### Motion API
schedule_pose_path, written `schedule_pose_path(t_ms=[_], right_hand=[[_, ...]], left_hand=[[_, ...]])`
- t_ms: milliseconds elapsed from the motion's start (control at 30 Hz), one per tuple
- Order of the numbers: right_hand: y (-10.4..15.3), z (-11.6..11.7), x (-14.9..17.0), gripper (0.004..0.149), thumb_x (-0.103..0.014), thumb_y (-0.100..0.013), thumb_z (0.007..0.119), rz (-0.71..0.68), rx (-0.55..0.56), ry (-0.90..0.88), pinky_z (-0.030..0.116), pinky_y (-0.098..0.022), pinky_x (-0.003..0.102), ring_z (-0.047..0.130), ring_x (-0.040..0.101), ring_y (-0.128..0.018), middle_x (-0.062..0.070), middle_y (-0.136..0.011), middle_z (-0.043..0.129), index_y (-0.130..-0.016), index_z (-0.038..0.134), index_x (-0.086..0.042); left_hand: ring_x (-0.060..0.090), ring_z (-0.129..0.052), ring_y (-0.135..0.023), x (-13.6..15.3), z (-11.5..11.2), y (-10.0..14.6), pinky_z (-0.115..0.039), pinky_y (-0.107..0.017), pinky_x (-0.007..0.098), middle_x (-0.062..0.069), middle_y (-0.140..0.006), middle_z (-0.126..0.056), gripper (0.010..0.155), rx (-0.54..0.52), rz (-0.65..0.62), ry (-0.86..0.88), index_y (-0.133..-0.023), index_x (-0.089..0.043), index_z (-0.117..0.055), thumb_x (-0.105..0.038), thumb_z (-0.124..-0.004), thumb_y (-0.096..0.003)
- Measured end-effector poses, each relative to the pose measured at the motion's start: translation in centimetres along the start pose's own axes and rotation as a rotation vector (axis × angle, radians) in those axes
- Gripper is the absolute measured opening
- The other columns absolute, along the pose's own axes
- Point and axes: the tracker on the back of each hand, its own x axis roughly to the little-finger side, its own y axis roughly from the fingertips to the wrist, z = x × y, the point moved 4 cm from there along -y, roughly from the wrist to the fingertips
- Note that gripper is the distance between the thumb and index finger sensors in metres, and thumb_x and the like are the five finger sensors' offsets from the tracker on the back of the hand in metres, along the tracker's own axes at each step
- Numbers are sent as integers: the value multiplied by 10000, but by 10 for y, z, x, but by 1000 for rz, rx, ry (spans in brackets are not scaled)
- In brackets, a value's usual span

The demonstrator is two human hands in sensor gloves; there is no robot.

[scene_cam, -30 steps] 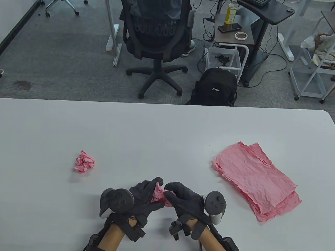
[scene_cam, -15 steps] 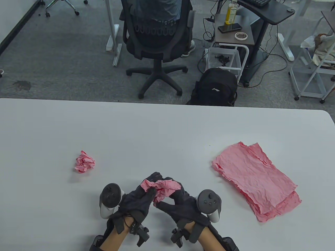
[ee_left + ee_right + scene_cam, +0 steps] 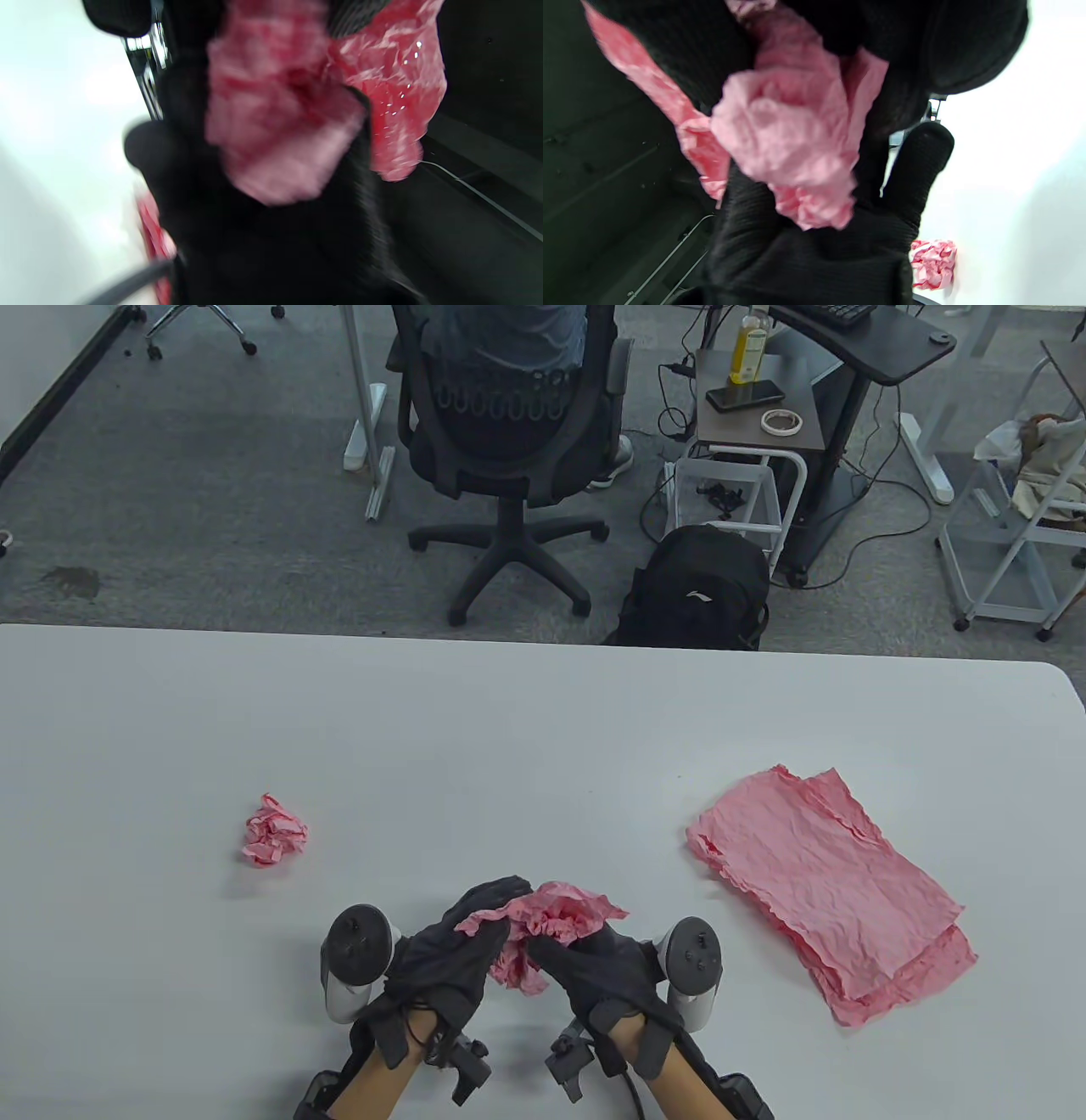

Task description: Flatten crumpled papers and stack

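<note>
Near the tabletop's (image 3: 543,712) front edge, my left hand (image 3: 454,954) and right hand (image 3: 598,963) both grip a half-opened pink crumpled paper (image 3: 551,920) between them, fingers (image 3: 492,895) pinching its folds as it bunches above my palms. A second pink paper ball (image 3: 273,831) sits toward the left side. The stack of flattened pink sheets (image 3: 827,882) lies toward the right edge.

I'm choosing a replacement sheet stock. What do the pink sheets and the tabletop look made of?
Flattened stack and the sheet in both hands: thin matte pink paper, perhaps tissue or crepe, holding fine wrinkles. Table: smooth pale grey, probably laminate or plastic, with a faint sheen.
</note>
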Motion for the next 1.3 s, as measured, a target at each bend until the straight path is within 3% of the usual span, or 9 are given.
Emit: schedule_pose_path(t_ms=[67, 200, 300, 433, 633, 800, 933, 1033, 1300], right_hand=[[2, 5, -4, 635, -395, -497, 830, -5, -2, 32, 728, -471, 586, 867, 481, -696, 262, -908, 762, -982, 549, -97], [6, 17, -6, 910, -566, -491, 803, 23, -85, 247, 618, -543, 642, 643, 541, -856, 278, -1051, 481, -1057, 262, -102], [6, 9, 3, 805, -562, -497, 778, 91, -47, 288, 656, -506, 633, 736, 536, -783, 274, -985, 634, -1051, 407, -112], [1, -12, 3, 554, -430, -498, 824, 64, 41, 132, 661, -524, 615, 752, 498, -791, 227, -974, 677, -957, 687, -151], [-3, -20, 3, 406, -261, -490, 818, 10, 45, -122, 650, -541, 621, 761, 479, -811, 191, -952, 755, -877, 735, -173], [2, 8, 4, 952, -564, -433, 886, 39, -169, 152, 509, -584, 705, 531, 573, -910, 254, -1083, 449, -1073, 325, -137], [1, -6, -8, 544, -480, -492, 799, -56, 60, 182, 638, -546, 629, 714, 494, -838, 202, -989, 679, -932, 720, -169], [-1, -16, -2, 419, -383, -519, 789, -18, 15, -28, 609, -572, 630, 678, 482, -866, 190, -1007, 649, -889, 740, -192], [-6, -28, 10, 427, -328, -532, 770, 11, 25, -301, 681, -538, 600, 844, 436, -759, 167, -903, 823, -905, 674, -143]], left_hand=[[356, -892, -876, -7, 10, 1, -694, -663, 571, 69, -995, -808, 506, -97, -38, -229, -1028, -277, -750, -462, -686, -561], [332, -931, -835, -20, 4, 1, -718, -650, 555, 57, -952, -852, 486, -45, -132, -442, -985, -268, -801, -467, -718, -550], [327, -883, -930, -19, -2, 0, -546, -745, 643, 30, -982, -836, 480, -13, -119, -327, -979, -280, -801, -472, -715, -548], [340, -867, -936, -3, 8, -1, -566, -736, 633, 31, -985, -826, 479, -27, -30, -29, -971, -267, -805, -476, -714, -551], [368, -789, -980, 10, 9, -2, -561, -731, 635, 57, -1043, -737, 477, -7, 35, 57, -976, -262, -785, -478, -696, -560], [341, -506, -1161, -4, -2, -4, -419, -792, 653, 9, -1174, -515, 480, 84, -78, 15, -975, -319, -811, -529, -704, -557], [346, -437, -1186, -5, -9, -5, -387, -800, 662, 12, -1192, -484, 483, 149, -60, 144, -991, -306, -796, -514, -705, -565], [364, -567, -1135, 3, -1, -5, -481, -777, 646, 31, -1155, -574, 479, 102, -19, 165, -993, -312, -780, -521, -686, -572], [281, -943, -830, 22, 14, -5, -656, -713, 558, -14, -867, -906, 481, 41, 61, 345, -990, -266, -766, -512, -687, -584]])
